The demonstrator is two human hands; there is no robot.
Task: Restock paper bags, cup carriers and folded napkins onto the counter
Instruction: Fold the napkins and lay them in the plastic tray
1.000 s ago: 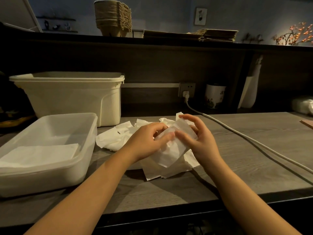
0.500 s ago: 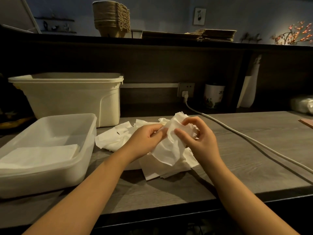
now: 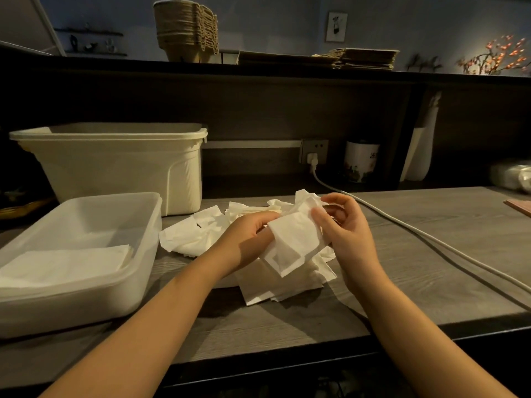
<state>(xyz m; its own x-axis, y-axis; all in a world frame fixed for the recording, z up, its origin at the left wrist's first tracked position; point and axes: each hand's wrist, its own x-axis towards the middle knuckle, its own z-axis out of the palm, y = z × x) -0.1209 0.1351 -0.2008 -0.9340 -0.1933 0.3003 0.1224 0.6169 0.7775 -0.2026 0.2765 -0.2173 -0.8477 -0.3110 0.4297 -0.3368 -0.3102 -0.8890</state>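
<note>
A white napkin [image 3: 293,242] hangs between both hands above a loose pile of napkins [image 3: 201,234] on the grey counter [image 3: 431,254]. My left hand [image 3: 247,239] pinches its left edge. My right hand [image 3: 344,228] holds its right side with thumb and curled fingers. Folded napkins [image 3: 66,262] lie flat in the clear plastic tray [image 3: 149,254] at the left. On the upper shelf stand stacked pulp cup carriers [image 3: 185,30] and flat brown paper bags [image 3: 365,57].
A cream plastic bin [image 3: 115,165] stands behind the tray. A white cable [image 3: 416,234] runs from the wall socket [image 3: 313,150] across the counter to the right. A printed cup [image 3: 360,160] and a white vase [image 3: 418,153] stand at the back right.
The napkin has been drawn out and hangs lower and flatter between the hands. My right hand's fingers have loosened and lifted slightly.
</note>
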